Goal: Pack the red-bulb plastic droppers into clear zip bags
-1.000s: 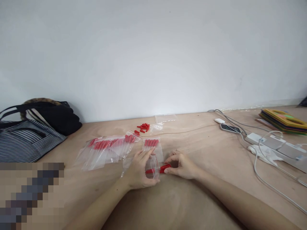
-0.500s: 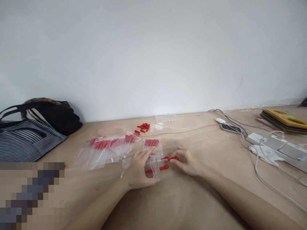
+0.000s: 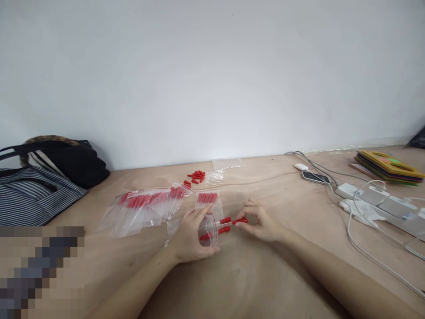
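My left hand (image 3: 194, 232) is curled round a clear zip bag (image 3: 209, 226) and holds its mouth apart, facing right. Inside the bag shows a red bulb, and two more red-bulbed droppers (image 3: 224, 229) stick out of the mouth. My right hand (image 3: 259, 223) pinches the red bulb of a dropper (image 3: 239, 221), its clear tube pointing left at the bag's mouth; whether the tip is inside I cannot tell. Just behind my left hand lies a filled bag (image 3: 207, 197) with several red-bulbed droppers in a row.
Left of my hands, several filled bags (image 3: 146, 201) overlap in a fan. Behind are loose red bulbs (image 3: 196, 176), clear tubes (image 3: 215, 177) and flat bags (image 3: 227, 163) by the wall. Right: a phone-like device (image 3: 315, 177), power strip (image 3: 378, 197), cables and coloured boards (image 3: 388, 166). Left: a striped bag (image 3: 36, 195).
The dropper in my right hand has stayed close to the bag's mouth, with its tube still pointing left. The view has shifted slightly, and both hands keep their grips.
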`<state>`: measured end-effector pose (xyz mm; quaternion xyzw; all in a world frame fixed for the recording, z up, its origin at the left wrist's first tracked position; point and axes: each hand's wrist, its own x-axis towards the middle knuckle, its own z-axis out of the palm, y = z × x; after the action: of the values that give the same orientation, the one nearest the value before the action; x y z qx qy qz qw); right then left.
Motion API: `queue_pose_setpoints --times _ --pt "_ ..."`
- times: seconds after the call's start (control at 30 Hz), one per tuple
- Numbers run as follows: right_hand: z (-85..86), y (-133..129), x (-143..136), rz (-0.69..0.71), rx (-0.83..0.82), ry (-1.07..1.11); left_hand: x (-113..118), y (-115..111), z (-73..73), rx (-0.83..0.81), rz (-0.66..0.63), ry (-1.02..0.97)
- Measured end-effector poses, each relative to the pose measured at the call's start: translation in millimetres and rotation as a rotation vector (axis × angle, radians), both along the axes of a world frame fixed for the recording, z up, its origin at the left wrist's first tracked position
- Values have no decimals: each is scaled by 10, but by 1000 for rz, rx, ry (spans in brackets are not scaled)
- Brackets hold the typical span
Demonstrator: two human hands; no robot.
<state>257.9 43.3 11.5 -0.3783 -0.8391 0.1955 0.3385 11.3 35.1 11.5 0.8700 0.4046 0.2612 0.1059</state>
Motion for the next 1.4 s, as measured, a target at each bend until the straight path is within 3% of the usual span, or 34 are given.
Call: queue_pose_setpoints --times 0.13,0.3,0.4,0.53,0.77,1.03,1.27,1.4 --pt "-34 -16 -362 -39 24 -40 7 -9 1 4 1 -8" --pt "-116 -34 -682 -216 -39 -8 15 -5 -11 32 -16 -27" --pt "-138 -50 -754 -193 -20 -30 18 -7 -11 12 -13 -17" --pt "-123 -22 -634 -89 26 -18 15 -12 -1 -27 8 -4" --pt "-179 30 -259 -46 -15 -111 25 -30 40 -65 27 55" --pt "-206 43 -346 -69 -15 -217 -6 -48 73 -146 -15 234" --pt "-202 34 -316 -81 57 -256 -119 -73 -44 -49 -17 214" --pt "-188 3 -92 -88 102 -262 -145 -70 -111 4 0 189"
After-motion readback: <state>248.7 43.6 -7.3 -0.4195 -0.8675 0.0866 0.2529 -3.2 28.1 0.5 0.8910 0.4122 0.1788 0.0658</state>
